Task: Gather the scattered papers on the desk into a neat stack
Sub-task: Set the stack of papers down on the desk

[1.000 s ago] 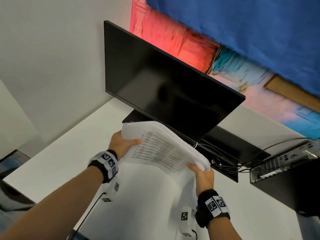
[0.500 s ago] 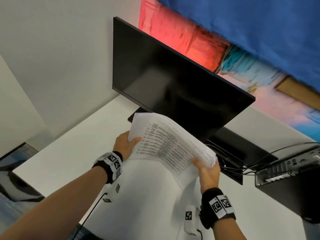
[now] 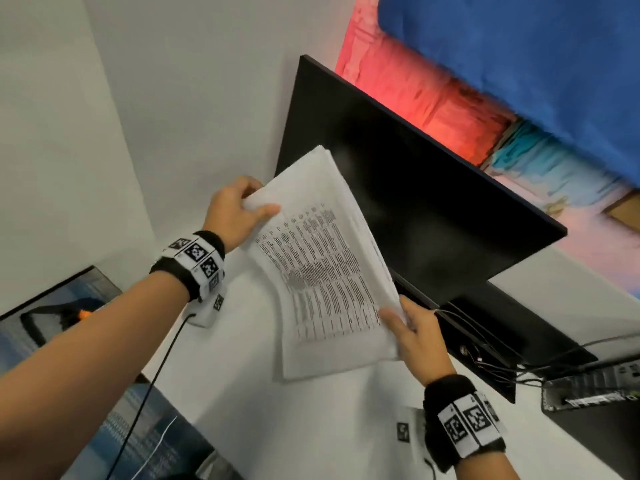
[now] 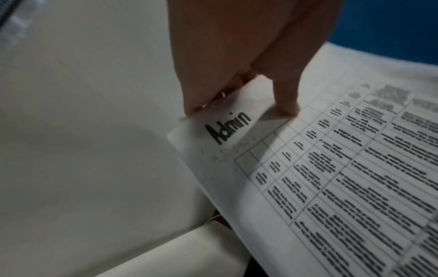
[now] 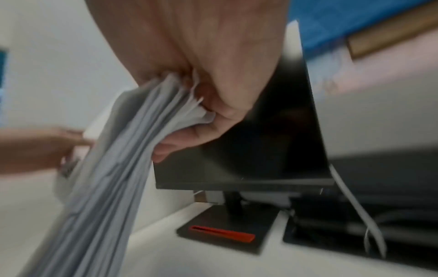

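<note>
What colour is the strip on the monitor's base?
Orange-red strip on the black base; right wrist view shows it best.

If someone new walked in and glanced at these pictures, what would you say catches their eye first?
First, the thick sheaf of papers held up off the white desk, the left hand pinching its upper corner and the right hand gripping its lower edge. The top sheet is a printed table with "Admin" handwritten at its corner. Right behind stands a large dark monitor, with a red and blue painting above it.
</note>
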Tool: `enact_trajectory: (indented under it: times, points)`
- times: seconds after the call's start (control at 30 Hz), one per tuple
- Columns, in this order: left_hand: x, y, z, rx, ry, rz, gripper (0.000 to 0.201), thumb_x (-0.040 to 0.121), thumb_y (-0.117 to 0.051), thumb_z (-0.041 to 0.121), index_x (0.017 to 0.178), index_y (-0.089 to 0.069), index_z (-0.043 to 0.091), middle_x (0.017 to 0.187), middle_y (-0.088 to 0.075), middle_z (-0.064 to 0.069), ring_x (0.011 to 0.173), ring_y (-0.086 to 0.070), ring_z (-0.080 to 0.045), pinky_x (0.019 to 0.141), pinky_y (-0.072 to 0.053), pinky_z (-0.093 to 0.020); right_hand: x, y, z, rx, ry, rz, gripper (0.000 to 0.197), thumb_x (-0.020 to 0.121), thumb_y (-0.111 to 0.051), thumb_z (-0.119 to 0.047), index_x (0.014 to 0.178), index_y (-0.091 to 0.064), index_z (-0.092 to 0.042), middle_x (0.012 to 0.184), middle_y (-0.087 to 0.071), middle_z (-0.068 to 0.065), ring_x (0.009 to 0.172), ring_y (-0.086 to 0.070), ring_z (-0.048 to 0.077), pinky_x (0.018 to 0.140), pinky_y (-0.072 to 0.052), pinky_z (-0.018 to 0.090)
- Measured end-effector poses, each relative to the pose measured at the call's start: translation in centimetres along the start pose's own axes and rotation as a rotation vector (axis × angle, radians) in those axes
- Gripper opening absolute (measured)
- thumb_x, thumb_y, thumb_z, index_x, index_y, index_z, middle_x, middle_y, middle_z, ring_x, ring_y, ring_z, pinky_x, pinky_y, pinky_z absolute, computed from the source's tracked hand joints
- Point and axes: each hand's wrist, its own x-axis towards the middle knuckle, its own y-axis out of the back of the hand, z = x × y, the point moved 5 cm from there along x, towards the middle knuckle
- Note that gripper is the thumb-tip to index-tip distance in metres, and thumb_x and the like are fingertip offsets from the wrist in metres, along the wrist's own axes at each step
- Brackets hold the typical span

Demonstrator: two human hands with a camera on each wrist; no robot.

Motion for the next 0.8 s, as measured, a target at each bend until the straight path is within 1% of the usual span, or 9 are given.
enact_trajectory:
  times: [0.07,0.13,0.2,0.27,0.33,0.4,0.47,0.57,0.8]
  points:
    - [-0.7,1.8,-2.5,0.049,0.108,0.136,0.050,0.077,-0.084,0.026,0.115,-0.057,0.007,0.105,-0.061,-0.003,0.096,-0.061,-0.022,0.082,-0.046,-0.029,-0.1,-2.5,0.3,0.159,-0.094,-0.003,0.016,0.100,-0.057,-0.012,0.107,-0.070,-0.017,0.089,-0.080,-0.005,0.074,-0.075,0.014,0.049,-0.052,0.025]
    - [-3.3,2.7,-6.0,0.148,0.288,0.152,0.060,0.079,-0.081,0.037,0.119,-0.052,0.003,0.109,-0.058,-0.006,0.106,-0.061,-0.032,0.084,-0.045,-0.034,-0.3,-5.2,1.1,0.268,-0.188,0.008,0.018,0.099,-0.058,-0.012,0.108,-0.071,-0.020,0.094,-0.081,-0.002,0.079,-0.075,0.018,0.054,-0.050,0.026]
    - [-7.0,2.0,-10.1,0.157,0.552,-0.066,0.080,0.077,-0.072,0.062,0.127,-0.053,0.002,0.120,-0.062,-0.008,0.115,-0.061,-0.033,0.091,-0.046,-0.035,-0.5,-8.2,2.5,0.411,-0.286,0.025,0.022,0.098,-0.058,-0.009,0.113,-0.071,-0.017,0.101,-0.081,0.005,0.089,-0.076,0.024,0.066,-0.057,0.032]
    - [-11.0,0.6,-13.0,-0.149,0.804,-0.364,0.095,0.066,-0.063,0.081,0.124,-0.065,0.006,0.124,-0.071,-0.006,0.116,-0.066,-0.030,0.102,-0.049,-0.040,-0.5,-11.4,3.7,0.576,-0.384,0.028,0.026,0.098,-0.057,-0.004,0.119,-0.069,-0.012,0.108,-0.079,0.011,0.100,-0.075,0.029,0.083,-0.059,0.041]
    - [-13.3,0.0,-14.1,-0.538,0.922,-0.448,0.068,0.081,-0.064,0.064,0.121,-0.071,0.009,0.118,-0.076,-0.009,0.113,-0.070,-0.030,0.102,-0.051,-0.043,-0.7,-14.5,4.4,0.611,-0.459,-0.017,0.027,0.098,-0.056,-0.005,0.122,-0.067,-0.012,0.115,-0.077,0.011,0.104,-0.074,0.029,0.092,-0.057,0.044]
    - [-13.2,1.0,-15.6,-0.510,0.921,-0.364,0.041,0.095,-0.064,0.030,0.124,-0.068,0.002,0.113,-0.076,-0.017,0.107,-0.071,-0.035,0.095,-0.055,-0.043,-1.1,-17.2,4.7,0.531,-0.520,-0.109,0.023,0.100,-0.057,-0.012,0.121,-0.062,-0.018,0.118,-0.073,0.001,0.103,-0.071,0.020,0.093,-0.052,0.036]
    - [-12.0,2.9,-17.2,-0.201,0.846,-0.314,0.033,0.095,-0.063,0.012,0.123,-0.066,-0.005,0.114,-0.073,-0.021,0.104,-0.070,-0.038,0.094,-0.056,-0.047,-1.2,-18.9,5.3,0.380,-0.588,-0.202,0.023,0.097,-0.063,-0.023,0.120,-0.058,-0.023,0.107,-0.064,-0.005,0.094,-0.067,0.014,0.082,-0.049,0.026]
    - [-10.0,5.4,-19.6,0.145,0.759,-0.322,0.038,0.090,-0.065,0.017,0.124,-0.065,-0.001,0.124,-0.068,-0.018,0.113,-0.064,-0.037,0.101,-0.050,-0.045,-1.1,-19.4,7.5,0.238,-0.644,-0.260,0.029,0.091,-0.071,-0.029,0.105,-0.067,-0.005,0.081,-0.069,0.007,0.062,-0.062,0.014,0.060,-0.048,0.023]
    - [-5.0,7.1,-17.8,0.702,0.512,-0.261,0.034,0.091,-0.054,0.019,0.121,-0.059,0.005,0.120,-0.066,-0.017,0.108,-0.063,-0.036,0.088,-0.051,-0.039,-2.3,-14.1,9.8,0.140,-0.672,-0.157,0.019,0.092,-0.070,-0.024,0.101,-0.069,-0.007,0.089,-0.073,0.010,0.070,-0.063,0.017,0.063,-0.044,0.026]
